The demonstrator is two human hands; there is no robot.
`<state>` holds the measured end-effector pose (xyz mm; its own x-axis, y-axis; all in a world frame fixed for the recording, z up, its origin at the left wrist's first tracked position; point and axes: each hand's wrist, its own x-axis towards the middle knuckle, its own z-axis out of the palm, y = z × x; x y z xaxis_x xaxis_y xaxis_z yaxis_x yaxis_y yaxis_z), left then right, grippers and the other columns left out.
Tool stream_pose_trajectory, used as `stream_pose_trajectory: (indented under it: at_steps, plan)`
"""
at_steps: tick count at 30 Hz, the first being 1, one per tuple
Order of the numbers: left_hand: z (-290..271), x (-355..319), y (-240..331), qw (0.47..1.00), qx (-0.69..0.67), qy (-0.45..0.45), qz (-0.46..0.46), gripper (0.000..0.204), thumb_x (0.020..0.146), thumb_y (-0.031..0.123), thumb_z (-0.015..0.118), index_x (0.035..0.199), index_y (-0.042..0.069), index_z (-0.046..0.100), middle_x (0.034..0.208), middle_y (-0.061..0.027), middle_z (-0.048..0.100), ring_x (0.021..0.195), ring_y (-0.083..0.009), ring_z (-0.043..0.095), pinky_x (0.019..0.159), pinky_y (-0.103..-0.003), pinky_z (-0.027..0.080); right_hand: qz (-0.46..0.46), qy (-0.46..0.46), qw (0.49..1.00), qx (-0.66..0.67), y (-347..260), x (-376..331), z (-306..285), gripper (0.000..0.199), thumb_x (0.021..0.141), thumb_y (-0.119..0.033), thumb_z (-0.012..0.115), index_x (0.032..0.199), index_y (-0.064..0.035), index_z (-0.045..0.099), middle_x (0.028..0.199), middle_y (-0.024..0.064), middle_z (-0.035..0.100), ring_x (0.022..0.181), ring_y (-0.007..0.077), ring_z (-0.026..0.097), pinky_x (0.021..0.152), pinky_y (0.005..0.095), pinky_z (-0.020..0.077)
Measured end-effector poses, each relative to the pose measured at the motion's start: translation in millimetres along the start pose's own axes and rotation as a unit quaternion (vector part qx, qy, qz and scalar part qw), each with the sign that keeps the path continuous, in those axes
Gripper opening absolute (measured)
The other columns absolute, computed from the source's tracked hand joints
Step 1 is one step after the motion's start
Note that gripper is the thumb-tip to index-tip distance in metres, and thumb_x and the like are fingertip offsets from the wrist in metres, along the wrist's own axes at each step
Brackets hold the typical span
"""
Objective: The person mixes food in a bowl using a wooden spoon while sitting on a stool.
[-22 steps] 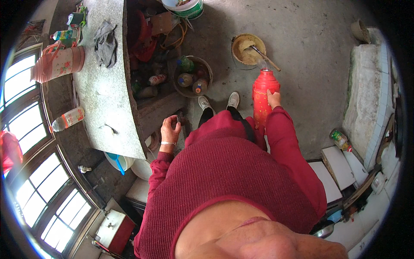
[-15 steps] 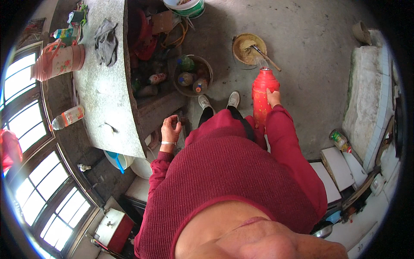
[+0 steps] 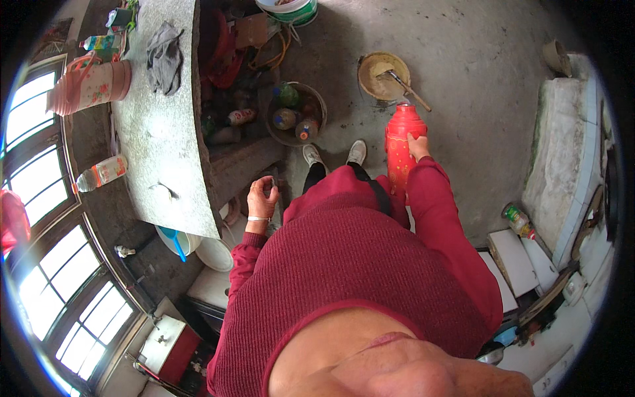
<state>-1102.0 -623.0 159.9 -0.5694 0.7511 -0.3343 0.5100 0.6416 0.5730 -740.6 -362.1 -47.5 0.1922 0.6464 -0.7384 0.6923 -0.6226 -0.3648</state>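
My right hand [image 3: 418, 147] is closed on the handle of a red thermos flask [image 3: 400, 129] with gold patterning. The flask is tilted forward, its mouth towards a round basin [image 3: 364, 74] on the floor. Steam or a little water shows at the mouth. In the basin lie a pale, powdery mass [image 3: 382, 68] and a wooden-handled tool [image 3: 411, 89], its handle resting over the rim. My left hand [image 3: 260, 200], with a bracelet at the wrist, hangs at my side with its fingers curled; whatever it may hold is too small to name.
A grey worktop [image 3: 165, 132] at left bears a dark cloth [image 3: 164, 58] and a pink thermos [image 3: 92, 86]. Beside my feet stands a bucket of bottles [image 3: 324, 109]. A green-white bucket [image 3: 297, 14] is at the far edge. Along the right runs a concrete ledge [image 3: 555, 145].
The stream at the flask's mouth has shrunk from a wide splash to a small wisp. The flask and both hands have stayed nearly in place.
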Motion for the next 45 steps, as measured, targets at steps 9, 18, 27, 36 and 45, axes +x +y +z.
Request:
stream_pose_trajectory:
  at_steps: [9,18,27,36,45]
  plan:
    - [0.4,-3.4,6.4,1.0,-0.003,0.01,0.008,0.028,0.067,0.007,0.06,0.094,0.003,0.055,0.083,-0.0095,0.056,0.073,-0.0188,0.058,0.065,-0.029,0.047,0.009,-0.02,0.999,0.025,-11.0,-0.7,-6.6,0.042,0.08,-0.031,0.054,0.057,0.0037,0.049,0.047,0.0113,0.05,0.033,0.0182,0.046,0.032,0.0321,0.0362]
    - [1.8,-6.7,6.0,1.0,-0.001,0.015,0.012,0.028,0.067,0.007,0.06,0.094,0.003,0.055,0.082,-0.0101,0.056,0.072,-0.02,0.058,0.067,-0.029,0.047,-0.016,-0.006,1.0,0.005,-21.1,3.0,-8.5,0.042,0.08,-0.031,0.054,0.054,0.0025,0.049,0.044,0.01,0.048,0.032,0.0182,0.044,0.033,0.0334,0.0361]
    - [4.6,-11.9,2.1,1.0,-0.019,0.024,-0.007,0.027,0.067,0.007,0.059,0.094,0.003,0.055,0.083,-0.0105,0.056,0.072,-0.02,0.058,0.067,-0.029,0.047,-0.019,-0.013,1.0,-0.005,-35.9,3.7,-11.3,0.043,0.08,-0.032,0.054,0.054,0.002,0.049,0.044,0.0096,0.048,0.031,0.0181,0.044,0.033,0.0336,0.0361]
    - [3.0,-14.2,6.5,0.999,-0.024,0.03,-0.019,0.027,0.067,0.007,0.06,0.093,0.003,0.055,0.082,-0.0104,0.056,0.072,-0.0195,0.058,0.065,-0.03,0.047,-0.018,-0.011,1.0,-0.022,-41.8,6.7,-9.9,0.045,0.08,-0.034,0.053,0.054,0.003,0.05,0.044,0.0107,0.049,0.031,0.0193,0.045,0.033,0.0351,0.0363]
    - [1.0,-13.7,4.0,0.999,0.0,0.034,0.008,0.028,0.067,0.007,0.061,0.094,0.003,0.055,0.082,-0.0101,0.056,0.07,-0.0187,0.058,0.06,-0.028,0.047,-0.014,-0.037,0.999,-0.032,-45.8,6.5,-10.6,0.045,0.081,-0.034,0.052,0.055,0.0029,0.049,0.044,0.0102,0.048,0.032,0.0191,0.045,0.032,0.0346,0.0354]
